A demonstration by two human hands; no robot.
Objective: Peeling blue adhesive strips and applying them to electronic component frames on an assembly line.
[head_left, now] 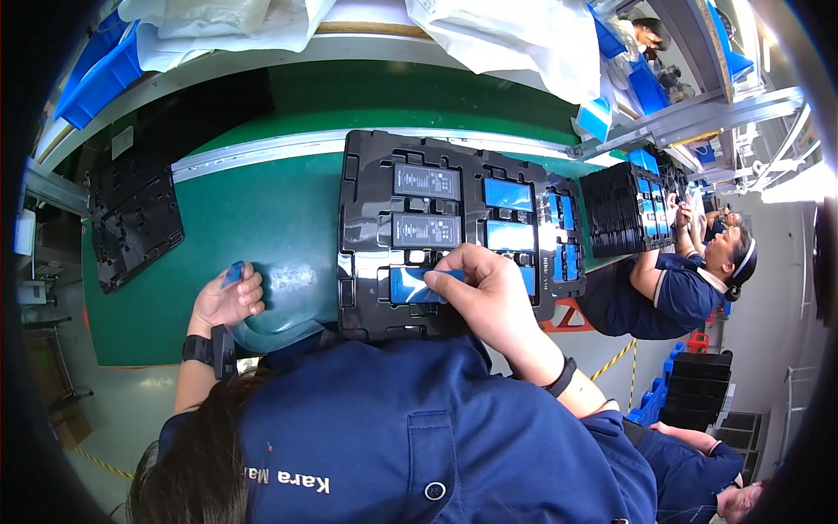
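Green tabletop (218, 205) carries a black tray (362, 188); its left column holds two black-faced packs (426, 182) and one blue-faced pack (412, 286), its right end pinched by the right hand (491, 293). The left hand (227, 304) curls around one blue film strip (233, 274).

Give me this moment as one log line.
left hand: holding blue strip | right hand: at blue-faced pack, grip unclear | black tray: on green table | dark packs: two in left column

Factory workshop | green workbench (218, 210) | blue bins (100, 79) | uniformed co-worker (668, 293)
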